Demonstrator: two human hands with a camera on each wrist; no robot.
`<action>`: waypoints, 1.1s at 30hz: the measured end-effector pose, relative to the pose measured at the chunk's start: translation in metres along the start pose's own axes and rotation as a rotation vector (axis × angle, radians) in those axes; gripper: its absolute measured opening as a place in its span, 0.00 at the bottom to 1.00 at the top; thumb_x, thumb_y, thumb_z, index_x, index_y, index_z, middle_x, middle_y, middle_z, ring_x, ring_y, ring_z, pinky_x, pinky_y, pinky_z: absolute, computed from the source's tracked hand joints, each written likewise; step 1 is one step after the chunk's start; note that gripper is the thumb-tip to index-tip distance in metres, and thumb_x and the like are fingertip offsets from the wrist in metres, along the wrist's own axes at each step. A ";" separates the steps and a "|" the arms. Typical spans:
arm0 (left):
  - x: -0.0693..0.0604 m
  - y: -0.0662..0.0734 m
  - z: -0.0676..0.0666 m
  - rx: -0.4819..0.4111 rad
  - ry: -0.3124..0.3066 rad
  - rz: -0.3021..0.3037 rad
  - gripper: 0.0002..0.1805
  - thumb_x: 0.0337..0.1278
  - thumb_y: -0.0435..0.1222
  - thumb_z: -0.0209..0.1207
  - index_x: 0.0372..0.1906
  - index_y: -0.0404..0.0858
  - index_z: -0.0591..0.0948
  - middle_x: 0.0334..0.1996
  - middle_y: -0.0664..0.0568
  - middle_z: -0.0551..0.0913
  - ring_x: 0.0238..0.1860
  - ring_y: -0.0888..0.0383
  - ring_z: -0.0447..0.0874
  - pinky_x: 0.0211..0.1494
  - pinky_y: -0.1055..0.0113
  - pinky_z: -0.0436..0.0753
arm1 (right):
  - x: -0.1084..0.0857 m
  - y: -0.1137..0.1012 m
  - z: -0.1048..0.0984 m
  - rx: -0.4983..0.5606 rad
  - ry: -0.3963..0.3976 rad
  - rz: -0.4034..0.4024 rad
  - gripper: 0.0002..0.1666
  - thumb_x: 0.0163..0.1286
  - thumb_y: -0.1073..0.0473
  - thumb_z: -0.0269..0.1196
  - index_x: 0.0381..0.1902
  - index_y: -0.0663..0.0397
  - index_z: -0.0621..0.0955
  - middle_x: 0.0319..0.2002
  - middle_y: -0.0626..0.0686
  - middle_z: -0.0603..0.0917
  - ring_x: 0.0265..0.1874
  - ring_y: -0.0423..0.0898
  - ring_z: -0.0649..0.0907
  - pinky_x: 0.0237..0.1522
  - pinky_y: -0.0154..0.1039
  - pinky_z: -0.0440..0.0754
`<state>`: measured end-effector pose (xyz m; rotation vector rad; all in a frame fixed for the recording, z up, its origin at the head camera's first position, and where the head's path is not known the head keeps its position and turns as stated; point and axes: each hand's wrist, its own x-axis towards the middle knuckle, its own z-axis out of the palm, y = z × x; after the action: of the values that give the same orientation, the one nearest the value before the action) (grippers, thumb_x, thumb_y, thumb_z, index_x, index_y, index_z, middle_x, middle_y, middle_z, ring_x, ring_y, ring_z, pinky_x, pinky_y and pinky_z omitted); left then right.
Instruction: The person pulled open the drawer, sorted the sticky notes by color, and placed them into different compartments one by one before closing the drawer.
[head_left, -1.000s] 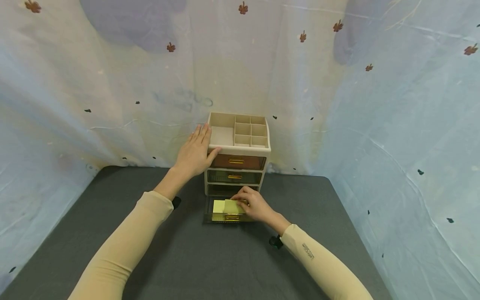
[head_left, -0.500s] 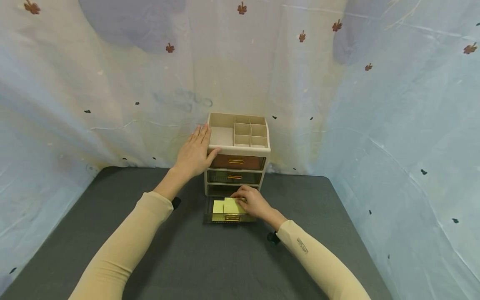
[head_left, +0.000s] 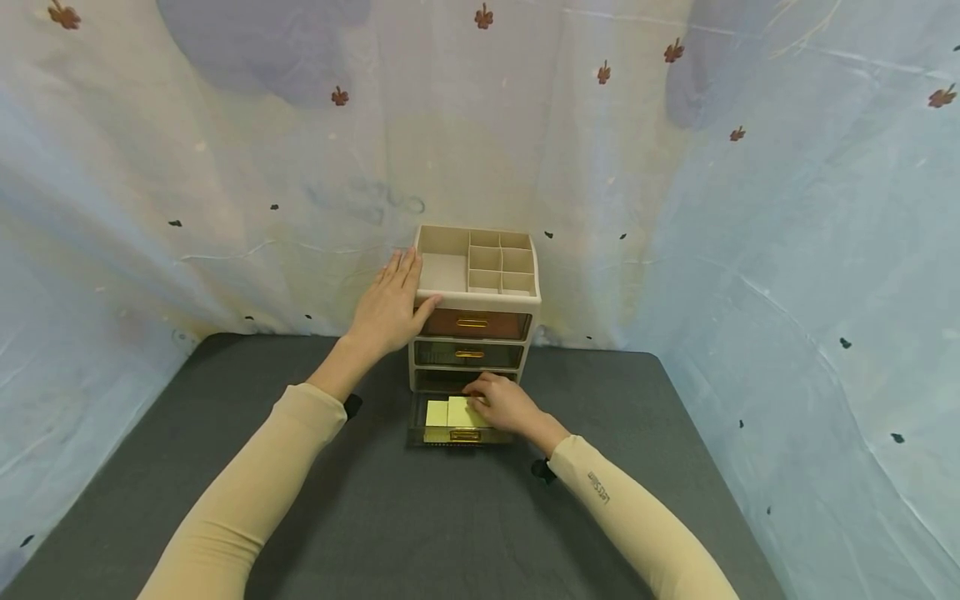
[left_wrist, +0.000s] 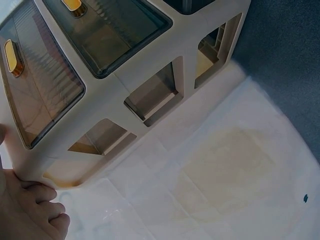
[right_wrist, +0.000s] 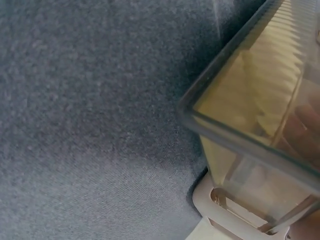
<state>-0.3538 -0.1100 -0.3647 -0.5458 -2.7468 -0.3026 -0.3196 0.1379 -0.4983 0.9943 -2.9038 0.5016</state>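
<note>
A cream desktop organizer (head_left: 480,301) stands at the back of the table, with its lowest see-through drawer (head_left: 416,437) pulled out. Two yellow sticky note pads lie in that drawer: a left pad (head_left: 437,412) and a right pad (head_left: 460,412). My left hand (head_left: 386,308) rests straight-fingered on the organizer's top left edge. At the drawer's right side, my right hand (head_left: 508,406) pinches the right pad by its upper edge, finger behind and thumb in front. Through the drawer wall, the right wrist view shows curled fingers (right_wrist: 302,125) only partly.
Two upper drawers, the top one (head_left: 472,322) and the middle one (head_left: 468,355), are closed and have gold handles. The organizer's top has several compartments (head_left: 501,258). A patterned cloth (head_left: 480,150) hangs behind the dark table (head_left: 420,525).
The right sticky note pad has turned from tilted and shaded to flatter and brighter in the drawer. My right forearm has shifted slightly left; my left hand stays put.
</note>
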 end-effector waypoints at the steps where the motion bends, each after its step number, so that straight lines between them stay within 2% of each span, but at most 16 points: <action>1: 0.000 0.000 0.000 0.000 0.003 0.001 0.47 0.81 0.61 0.40 0.84 0.32 0.46 0.85 0.40 0.42 0.84 0.43 0.36 0.84 0.47 0.49 | 0.000 -0.001 0.000 -0.006 -0.008 0.006 0.16 0.79 0.56 0.63 0.60 0.54 0.86 0.50 0.53 0.86 0.44 0.47 0.87 0.44 0.45 0.87; 8: 0.000 0.000 0.000 -0.007 0.008 0.002 0.46 0.81 0.61 0.40 0.84 0.32 0.46 0.85 0.40 0.41 0.84 0.43 0.36 0.84 0.47 0.48 | 0.001 -0.005 -0.001 -0.053 -0.064 0.042 0.18 0.80 0.54 0.61 0.62 0.51 0.85 0.55 0.53 0.87 0.47 0.50 0.87 0.47 0.48 0.87; 15: 0.000 -0.001 0.001 -0.012 0.009 0.004 0.46 0.81 0.61 0.40 0.84 0.32 0.46 0.85 0.40 0.41 0.84 0.42 0.37 0.84 0.47 0.49 | 0.002 -0.004 -0.001 -0.083 -0.082 0.042 0.17 0.81 0.53 0.60 0.61 0.49 0.86 0.55 0.52 0.88 0.44 0.49 0.88 0.40 0.45 0.87; 20: 0.000 -0.001 0.001 -0.013 0.011 0.008 0.46 0.81 0.61 0.40 0.84 0.32 0.46 0.85 0.40 0.41 0.84 0.42 0.37 0.84 0.46 0.49 | 0.001 -0.005 -0.002 -0.079 -0.094 0.037 0.17 0.81 0.54 0.60 0.61 0.48 0.86 0.54 0.52 0.89 0.42 0.47 0.88 0.39 0.43 0.87; 24: 0.000 -0.001 0.001 -0.009 0.017 0.010 0.46 0.81 0.61 0.40 0.84 0.31 0.47 0.84 0.40 0.42 0.84 0.41 0.38 0.84 0.46 0.50 | 0.000 -0.006 -0.005 -0.047 -0.088 0.013 0.16 0.80 0.59 0.59 0.60 0.52 0.86 0.52 0.53 0.89 0.34 0.44 0.87 0.34 0.40 0.85; 28: 0.000 -0.001 0.001 -0.005 0.018 0.011 0.46 0.81 0.61 0.40 0.84 0.31 0.47 0.84 0.39 0.42 0.84 0.41 0.38 0.84 0.46 0.50 | -0.004 -0.008 -0.007 -0.002 -0.064 0.001 0.17 0.81 0.63 0.56 0.61 0.55 0.85 0.50 0.54 0.90 0.21 0.41 0.79 0.27 0.37 0.78; 31: -0.001 0.000 0.000 -0.003 0.012 0.012 0.46 0.81 0.61 0.40 0.84 0.31 0.47 0.84 0.39 0.42 0.84 0.41 0.38 0.84 0.45 0.50 | -0.008 -0.010 -0.008 0.052 -0.026 0.019 0.18 0.81 0.62 0.56 0.63 0.55 0.84 0.52 0.55 0.89 0.22 0.42 0.79 0.30 0.38 0.78; 33: -0.001 0.000 -0.001 -0.001 0.007 0.011 0.47 0.81 0.61 0.39 0.84 0.31 0.46 0.84 0.39 0.42 0.84 0.40 0.38 0.83 0.45 0.50 | -0.012 -0.012 -0.009 0.114 0.009 0.038 0.18 0.81 0.61 0.57 0.64 0.56 0.83 0.56 0.55 0.87 0.30 0.45 0.85 0.37 0.41 0.84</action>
<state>-0.3527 -0.1105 -0.3641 -0.5595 -2.7362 -0.3027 -0.3031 0.1390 -0.4876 0.9480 -2.9204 0.6794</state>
